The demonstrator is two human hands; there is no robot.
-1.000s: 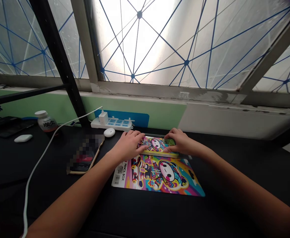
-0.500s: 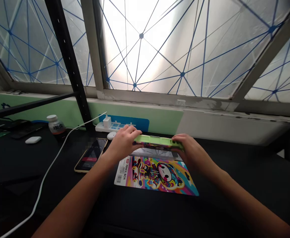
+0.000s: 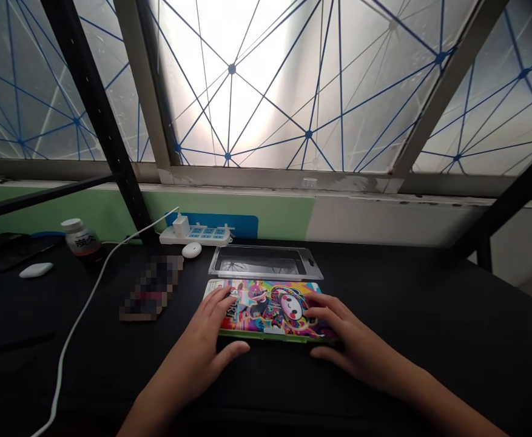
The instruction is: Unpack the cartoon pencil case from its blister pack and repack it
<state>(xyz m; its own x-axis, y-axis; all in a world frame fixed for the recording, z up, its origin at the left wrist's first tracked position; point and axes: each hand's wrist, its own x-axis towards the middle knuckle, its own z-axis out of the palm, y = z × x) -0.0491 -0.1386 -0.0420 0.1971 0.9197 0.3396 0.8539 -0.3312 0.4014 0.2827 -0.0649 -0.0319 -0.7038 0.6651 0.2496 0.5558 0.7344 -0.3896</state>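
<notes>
Fingers of my left hand [image 3: 197,340] and right hand [image 3: 347,343] lie open, not gripping, on the light, stiff pencil box [image 3: 270,306] before the clear tray [image 3: 266,262]; I'd grip its green edges [image 3: 266,335].

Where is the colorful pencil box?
In the head view, the colorful pencil box lies on the black table under the left hand and right hand, in front of a clear plastic tray.

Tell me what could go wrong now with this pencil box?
The clear plastic tray sits just behind the colourful pencil box, so a push from the left hand or right hand might bump it. The blurred phone lies close by and could get knocked. The white cable might snag an arm.
</notes>
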